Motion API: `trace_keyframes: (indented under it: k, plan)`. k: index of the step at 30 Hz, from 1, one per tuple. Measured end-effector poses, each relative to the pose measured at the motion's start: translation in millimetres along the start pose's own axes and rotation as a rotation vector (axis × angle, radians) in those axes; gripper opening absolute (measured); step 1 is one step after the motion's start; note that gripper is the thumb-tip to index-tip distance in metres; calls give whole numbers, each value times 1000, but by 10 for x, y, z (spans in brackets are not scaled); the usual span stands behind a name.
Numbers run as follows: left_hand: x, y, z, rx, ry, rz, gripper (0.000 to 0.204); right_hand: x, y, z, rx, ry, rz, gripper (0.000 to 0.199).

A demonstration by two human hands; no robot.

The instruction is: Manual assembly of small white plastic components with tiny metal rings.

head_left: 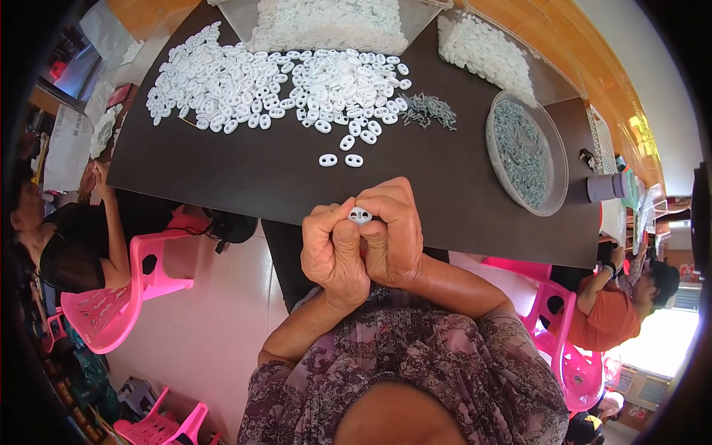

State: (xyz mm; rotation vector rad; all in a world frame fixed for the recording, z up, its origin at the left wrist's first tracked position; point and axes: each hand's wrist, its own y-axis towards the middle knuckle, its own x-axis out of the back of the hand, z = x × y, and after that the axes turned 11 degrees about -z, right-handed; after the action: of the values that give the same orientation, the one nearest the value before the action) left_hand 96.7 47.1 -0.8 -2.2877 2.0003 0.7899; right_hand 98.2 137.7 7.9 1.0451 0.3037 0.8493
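My left hand (331, 248) and my right hand (391, 231) meet at the near edge of the dark table (245, 174). Between their thumbs and forefingers they pinch one small white oval plastic piece with two holes (360, 216). The other fingers are curled in. Just beyond my hands, two like pieces lie side by side, a left one (328, 160) and a right one (354, 160). Farther back spread two heaps of such pieces, a left heap (219, 81) and a middle heap (345, 85). A small pile of grey screws (430, 111) lies right of them.
A clear bin of white pieces (326, 26) stands at the back, with another bin (486, 55) of small whitish parts to its right. A round clear tray (555, 194) holds many grey screws. A grey-purple cup (607, 188) is at the right edge. People sit on pink chairs at both sides.
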Motion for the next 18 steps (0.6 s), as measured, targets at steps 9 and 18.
trace_keyframes:
  k: [9,18]
  plan:
    - [-30,17,-9,-10,13,-25,18,-12,8,-12,24,0,3,21]
    - [1,-6,45,151,-37,72,24,198,88,-27,-96,-9,35,20]
